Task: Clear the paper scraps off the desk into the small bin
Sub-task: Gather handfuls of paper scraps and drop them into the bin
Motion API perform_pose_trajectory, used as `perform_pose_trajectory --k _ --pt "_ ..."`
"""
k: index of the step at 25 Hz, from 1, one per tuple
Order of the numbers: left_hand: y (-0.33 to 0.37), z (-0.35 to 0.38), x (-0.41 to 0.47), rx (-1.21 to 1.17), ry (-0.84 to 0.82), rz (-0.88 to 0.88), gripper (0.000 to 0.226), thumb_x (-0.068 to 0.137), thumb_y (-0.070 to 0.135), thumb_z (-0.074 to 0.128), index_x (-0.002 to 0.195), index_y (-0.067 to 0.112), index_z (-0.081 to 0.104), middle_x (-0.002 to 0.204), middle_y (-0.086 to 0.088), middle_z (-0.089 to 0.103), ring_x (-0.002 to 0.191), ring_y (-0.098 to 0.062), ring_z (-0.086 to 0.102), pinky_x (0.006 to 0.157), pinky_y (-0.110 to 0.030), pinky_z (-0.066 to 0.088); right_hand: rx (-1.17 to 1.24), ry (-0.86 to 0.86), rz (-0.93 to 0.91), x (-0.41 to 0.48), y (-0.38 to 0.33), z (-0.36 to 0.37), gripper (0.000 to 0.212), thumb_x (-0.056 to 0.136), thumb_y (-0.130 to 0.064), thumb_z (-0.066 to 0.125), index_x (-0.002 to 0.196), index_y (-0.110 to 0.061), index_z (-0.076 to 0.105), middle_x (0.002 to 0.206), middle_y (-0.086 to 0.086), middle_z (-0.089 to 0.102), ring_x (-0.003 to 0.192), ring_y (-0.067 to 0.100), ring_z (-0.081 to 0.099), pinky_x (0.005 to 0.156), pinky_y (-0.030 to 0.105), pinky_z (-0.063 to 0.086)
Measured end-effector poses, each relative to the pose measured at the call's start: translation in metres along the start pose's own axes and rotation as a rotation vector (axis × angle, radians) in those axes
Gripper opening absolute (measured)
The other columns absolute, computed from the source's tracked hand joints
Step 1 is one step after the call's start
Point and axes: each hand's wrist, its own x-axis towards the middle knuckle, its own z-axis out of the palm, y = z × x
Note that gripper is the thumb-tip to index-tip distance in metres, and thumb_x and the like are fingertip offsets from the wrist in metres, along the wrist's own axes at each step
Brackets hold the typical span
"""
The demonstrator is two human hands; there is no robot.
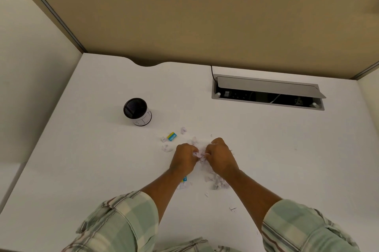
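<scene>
Desk [82, 169], blue scrap [185, 179] half beneath wrist [176, 172]

A bare strip of desk [92, 159] is left open between the paper scraps [217, 182] and the small bin [137, 111]; it is crossed by a blue tag [171, 136] and a few stray pieces. The far right is taken up by a cable box [266, 96] with its lid raised. The rear is closed by a partition [205, 26]

Small white paper scraps [217, 183] scattered mid-desk [82, 169], some bunched in left hand [184, 158] and right hand [220, 155]. Small bin [137, 111], black mesh inside, white printed outside, upright, apart at far left of pile.
</scene>
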Motion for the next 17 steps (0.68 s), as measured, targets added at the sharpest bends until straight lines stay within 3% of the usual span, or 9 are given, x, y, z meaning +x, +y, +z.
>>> perform_pose_trajectory --k 2,6,8,11,13,17 --pt "-0.004 -0.003 -0.002 -0.017 0.006 -0.008 0.032 0.088 0.024 0.077 0.116 0.010 0.076 0.120 -0.007 0.074 0.110 -0.022 0.070 0.102 -0.026 0.053 0.032 0.060 0.022 -0.001 -0.001 -0.004 0.014 0.095 -0.017 0.062 0.084 -0.011 0.070 0.101 0.004 0.054 0.078 0.015 0.057 0.063 0.010 0.040" --pt "-0.016 -0.020 -0.007 -0.064 0.051 -0.032 0.032 0.084 0.019 0.080 0.114 0.008 0.076 0.120 -0.006 0.074 0.107 -0.016 0.070 0.087 -0.011 0.045 0.173 0.149 0.048 -0.004 -0.009 -0.016 0.011 0.086 -0.007 0.071 0.075 -0.007 0.074 0.076 -0.003 0.061 0.067 0.009 0.056 0.055 0.006 0.044" --pt "-0.021 -0.031 -0.008 -0.088 0.071 -0.033 0.032 0.083 0.017 0.081 0.114 0.008 0.076 0.118 -0.007 0.075 0.103 -0.014 0.071 0.088 -0.012 0.048 0.253 0.167 0.043 -0.004 -0.019 -0.021 0.013 0.084 -0.007 0.072 0.071 -0.007 0.075 0.065 -0.012 0.057 0.060 0.006 0.056 0.059 0.001 0.044" --pt "-0.025 -0.053 -0.012 -0.121 0.124 -0.024 0.034 0.082 0.018 0.083 0.113 0.008 0.077 0.116 -0.007 0.076 0.103 -0.014 0.071 0.092 -0.013 0.049 0.320 0.184 0.007 -0.002 -0.045 -0.022 0.016 0.083 -0.012 0.076 0.067 -0.016 0.074 0.065 -0.018 0.059 0.064 -0.004 0.060 0.060 0.002 0.045" --pt "-0.030 -0.073 -0.014 -0.135 0.165 -0.020 0.036 0.081 0.020 0.084 0.114 0.008 0.077 0.117 -0.008 0.075 0.105 -0.017 0.071 0.095 -0.018 0.051 0.375 0.185 -0.019 0.003 -0.067 -0.021 0.018 0.083 -0.018 0.078 0.066 -0.020 0.072 0.070 -0.016 0.064 0.070 -0.002 0.063 0.066 0.011 0.050" --pt "-0.050 -0.124 -0.014 -0.165 0.241 -0.007 0.034 0.081 0.020 0.083 0.113 0.008 0.078 0.114 -0.008 0.076 0.102 -0.018 0.071 0.093 -0.022 0.053 0.494 0.167 -0.068 0.020 -0.123 -0.019 0.010 0.084 -0.020 0.078 0.076 -0.014 0.077 0.077 -0.006 0.070 0.074 0.014 0.070 0.072 0.039 0.063"
